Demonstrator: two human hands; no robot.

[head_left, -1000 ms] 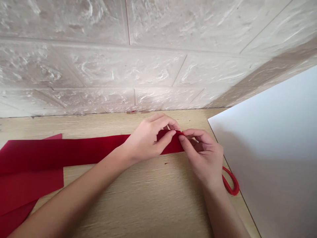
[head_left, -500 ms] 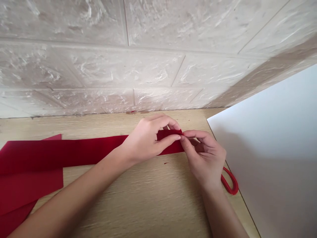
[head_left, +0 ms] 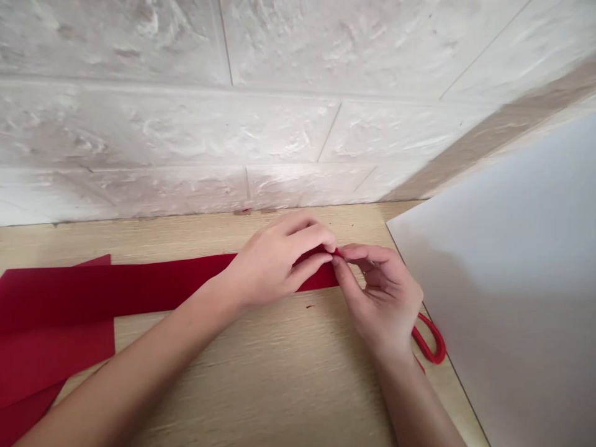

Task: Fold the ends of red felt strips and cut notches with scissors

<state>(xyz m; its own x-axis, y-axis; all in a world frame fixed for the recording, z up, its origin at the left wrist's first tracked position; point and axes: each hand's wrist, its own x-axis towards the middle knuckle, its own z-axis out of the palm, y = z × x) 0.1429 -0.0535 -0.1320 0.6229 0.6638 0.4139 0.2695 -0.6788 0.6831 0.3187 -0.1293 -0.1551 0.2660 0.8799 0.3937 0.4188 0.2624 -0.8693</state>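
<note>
One red strip [head_left: 153, 285], one panel [head_left: 507, 267]

Your left forearm [head_left: 158, 366] slants up from the lower left, your left hand [head_left: 272, 264] pinching between thumb and bent fingers. Your right forearm [head_left: 416, 400] angles in from the lower right, your right hand [head_left: 386, 295] pinching just beside.

wooden table [head_left: 279, 379] | red strip [head_left: 149, 287] | red sheets [head_left: 69, 354] | red loop [head_left: 436, 358] | scrap [head_left: 310, 306]

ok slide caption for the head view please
Left hand and right hand pinch one end of a red strip at a wood-grain tabletop, a red loop nearby.
</note>
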